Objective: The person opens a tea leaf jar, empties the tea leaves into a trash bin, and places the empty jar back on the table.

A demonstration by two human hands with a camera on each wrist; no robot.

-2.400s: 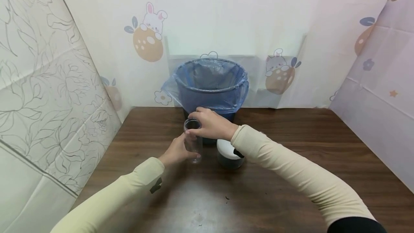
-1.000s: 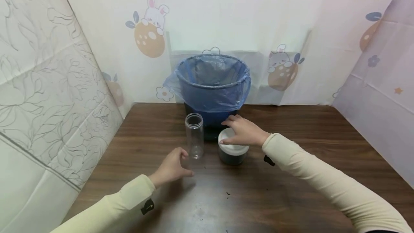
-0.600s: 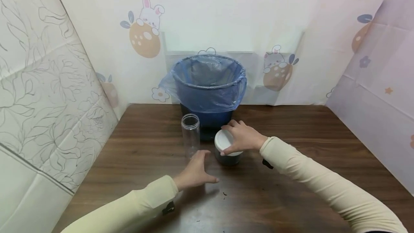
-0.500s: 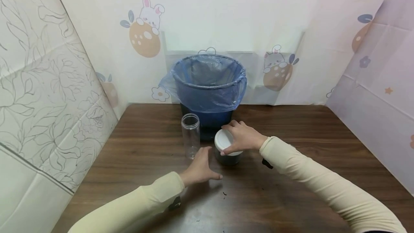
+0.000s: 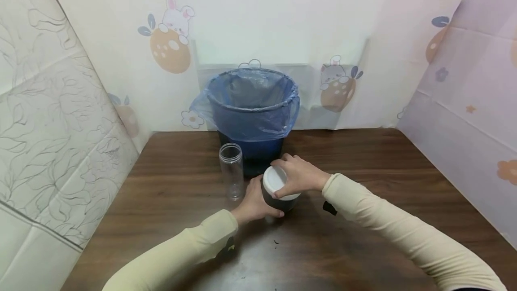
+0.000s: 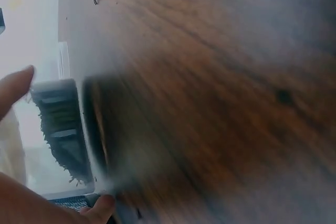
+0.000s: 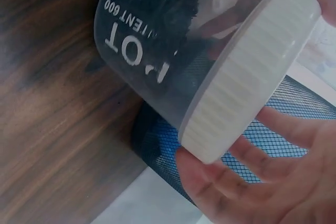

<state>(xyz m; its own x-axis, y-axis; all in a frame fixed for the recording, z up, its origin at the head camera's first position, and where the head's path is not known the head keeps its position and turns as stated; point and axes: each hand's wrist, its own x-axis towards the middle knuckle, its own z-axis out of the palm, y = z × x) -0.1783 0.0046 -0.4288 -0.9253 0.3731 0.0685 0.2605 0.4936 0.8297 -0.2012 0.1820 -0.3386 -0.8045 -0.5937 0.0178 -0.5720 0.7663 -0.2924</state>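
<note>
A clear jar (image 7: 152, 40) with white lettering and dark, shredded contents (image 6: 63, 129) stands on the table in front of the bin. It is topped by a ribbed white lid (image 7: 252, 72). My right hand (image 5: 302, 175) grips this lid from the right, thumb at the near edge and fingers on the far side. Low on the jar's left side, my left hand (image 5: 255, 202) curls round the body with its thumb across the front. Just left of that hand, a tall, clear open bottle (image 5: 232, 172) with a threaded neck stands upright with nothing visible inside.
Behind the jar is a dark mesh bin (image 5: 258, 149) lined with a blue plastic bag (image 5: 252, 122). Small dark shreds (image 5: 276, 242) lie on the brown wooden table (image 5: 343, 246). Printed cloth (image 5: 250, 17) hangs at the back and sides.
Both hands have left the tall bottle. My right hand has gone right onto the jar's lid; my left hand has moved across, past the bottle, and taken hold of the jar's body.
</note>
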